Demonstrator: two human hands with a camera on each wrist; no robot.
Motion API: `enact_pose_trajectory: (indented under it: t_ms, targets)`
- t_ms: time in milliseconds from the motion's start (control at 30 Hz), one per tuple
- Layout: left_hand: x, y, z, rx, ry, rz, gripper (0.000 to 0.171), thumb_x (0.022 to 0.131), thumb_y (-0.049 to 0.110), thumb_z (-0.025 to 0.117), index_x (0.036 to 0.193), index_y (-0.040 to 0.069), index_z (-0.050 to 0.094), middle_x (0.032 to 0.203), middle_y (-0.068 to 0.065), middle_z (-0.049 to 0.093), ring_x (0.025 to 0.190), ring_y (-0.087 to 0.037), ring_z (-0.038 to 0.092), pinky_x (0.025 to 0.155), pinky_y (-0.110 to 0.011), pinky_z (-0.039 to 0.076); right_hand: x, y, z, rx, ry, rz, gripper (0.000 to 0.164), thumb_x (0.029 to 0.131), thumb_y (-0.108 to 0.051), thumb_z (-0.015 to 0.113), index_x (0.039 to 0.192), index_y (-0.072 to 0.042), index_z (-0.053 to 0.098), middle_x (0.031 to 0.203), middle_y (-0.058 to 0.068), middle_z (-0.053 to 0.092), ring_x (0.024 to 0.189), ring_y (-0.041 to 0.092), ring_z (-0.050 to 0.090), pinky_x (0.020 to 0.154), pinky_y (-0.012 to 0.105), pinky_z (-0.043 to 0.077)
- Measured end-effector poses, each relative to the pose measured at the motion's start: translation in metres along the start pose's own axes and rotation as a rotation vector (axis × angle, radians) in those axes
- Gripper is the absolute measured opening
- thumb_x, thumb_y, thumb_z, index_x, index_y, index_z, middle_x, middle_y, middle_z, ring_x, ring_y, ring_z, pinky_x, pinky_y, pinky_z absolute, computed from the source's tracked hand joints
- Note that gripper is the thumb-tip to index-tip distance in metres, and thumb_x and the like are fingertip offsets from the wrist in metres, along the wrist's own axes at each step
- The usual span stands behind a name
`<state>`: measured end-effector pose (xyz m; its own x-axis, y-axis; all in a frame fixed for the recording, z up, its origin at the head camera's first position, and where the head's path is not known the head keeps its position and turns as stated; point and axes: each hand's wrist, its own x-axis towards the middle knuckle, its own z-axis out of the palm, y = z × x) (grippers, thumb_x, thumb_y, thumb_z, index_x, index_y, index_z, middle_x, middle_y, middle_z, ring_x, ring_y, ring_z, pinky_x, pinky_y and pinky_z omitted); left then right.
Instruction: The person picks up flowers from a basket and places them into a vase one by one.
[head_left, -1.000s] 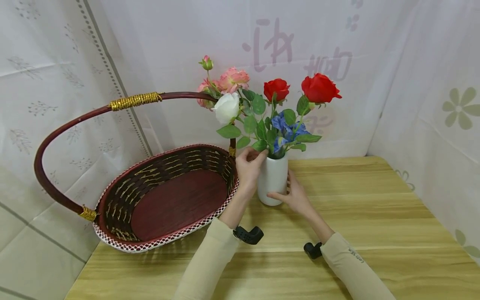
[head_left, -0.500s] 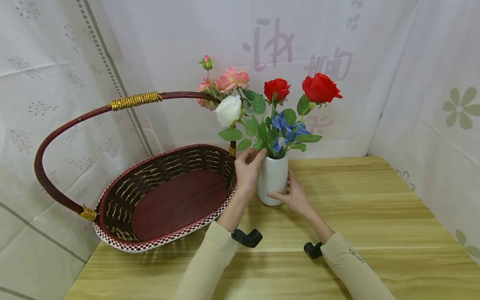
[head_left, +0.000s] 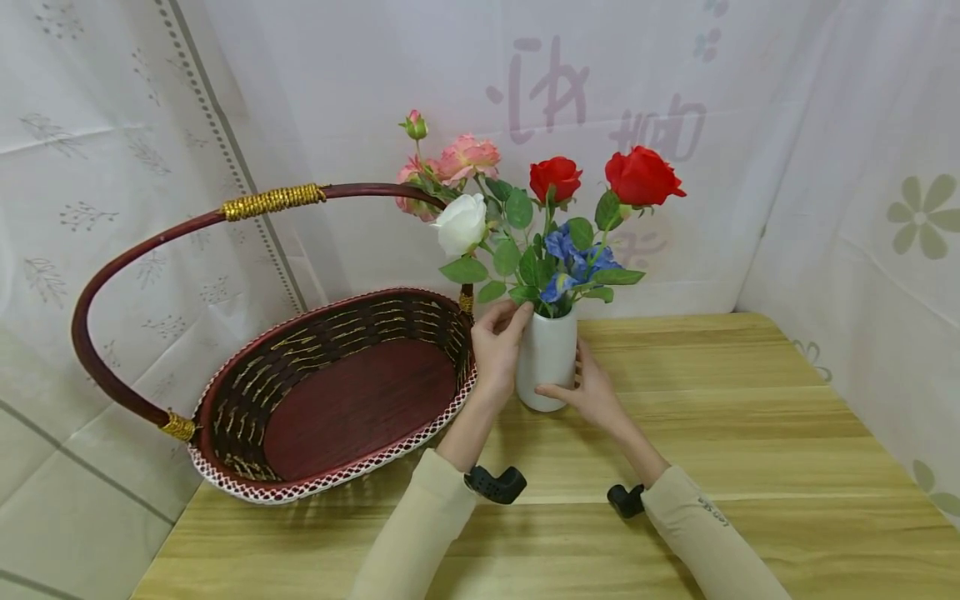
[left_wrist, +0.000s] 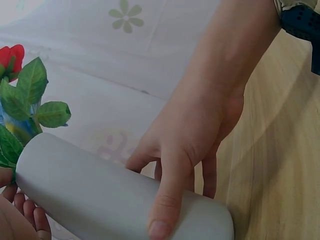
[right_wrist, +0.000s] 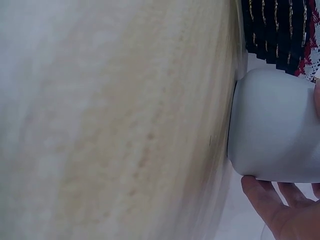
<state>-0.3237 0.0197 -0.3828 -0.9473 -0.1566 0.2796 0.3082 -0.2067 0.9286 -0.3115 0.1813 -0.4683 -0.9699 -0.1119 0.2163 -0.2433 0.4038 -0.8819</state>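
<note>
A white vase (head_left: 546,362) stands upright on the wooden table, with artificial flowers in it. My right hand (head_left: 594,393) holds its lower half, thumb in front and fingers round the far right side. At the rim's left edge, my left hand (head_left: 495,354) pinches the stem of a white rose (head_left: 461,225); the fingers partly hide the stem. Two red roses, one nearer the middle (head_left: 555,178) and one at the right (head_left: 645,177), rise above blue flowers (head_left: 572,254). Pink flowers (head_left: 468,158) show behind the white rose, their stem bases hidden.
A dark red woven basket (head_left: 360,408) with a tall arched handle (head_left: 273,200) stands left of the vase, close to the left hand. A patterned white curtain (head_left: 337,100) hangs behind the wooden table (head_left: 720,400).
The white rose and its leaves have shifted slightly to the right and down. My left hand has barely moved at the rim; the right hand and vase have stayed in place.
</note>
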Motion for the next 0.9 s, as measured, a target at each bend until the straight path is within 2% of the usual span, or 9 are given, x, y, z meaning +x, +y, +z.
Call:
enact_pose_trajectory:
  t_ms: [200,300,467,600,900]
  targets:
    - [-0.005,0.001,0.000,0.035,-0.009,-0.011,0.026,0.095,0.017,0.073,0.114,0.000,0.072,0.103,-0.007,0.067,0.094,-0.016,0.061,0.083,-0.027,0.055,0.001,0.000,-0.001,-0.018,-0.001,-0.003,0.104,0.084,-0.022,0.086,0.160,-0.008,0.016,0.148,0.024,0.041,0.131,0.048,0.048,0.102,0.061,0.048]
    - [-0.010,0.002,-0.002,0.057,-0.018,0.004,0.027,0.096,0.016,0.072,0.118,0.001,0.071,0.106,-0.009,0.067,0.098,-0.020,0.062,0.087,-0.032,0.055,0.002,0.001,-0.001,-0.029,-0.001,0.003,0.105,0.084,-0.024,0.086,0.160,-0.008,0.016,0.148,0.023,0.041,0.130,0.047,0.049,0.101,0.060,0.049]
    - [-0.018,0.004,-0.004,0.086,-0.016,0.036,0.026,0.097,0.014,0.070,0.120,0.003,0.071,0.104,-0.009,0.067,0.100,-0.022,0.062,0.088,-0.035,0.053,0.003,0.000,0.000,-0.044,-0.001,0.006,0.106,0.083,-0.026,0.086,0.160,-0.008,0.016,0.147,0.023,0.042,0.130,0.046,0.049,0.101,0.060,0.049]
    - [-0.023,0.005,-0.008,0.089,-0.028,0.035,0.022,0.098,0.013,0.068,0.118,0.004,0.072,0.104,-0.009,0.067,0.100,-0.021,0.062,0.089,-0.035,0.052,0.003,-0.002,0.000,-0.041,-0.007,0.009,0.107,0.082,-0.027,0.087,0.160,-0.008,0.016,0.150,0.023,0.041,0.131,0.046,0.048,0.101,0.059,0.049]
    - [-0.030,0.008,-0.021,0.064,-0.133,-0.028,0.025,0.099,0.008,0.063,0.122,0.001,0.070,0.120,-0.013,0.067,0.110,-0.023,0.062,0.095,-0.040,0.055,0.002,-0.006,-0.011,-0.026,-0.084,0.051,0.105,0.087,-0.030,0.083,0.162,-0.008,0.012,0.154,0.027,0.035,0.134,0.050,0.045,0.103,0.056,0.050]
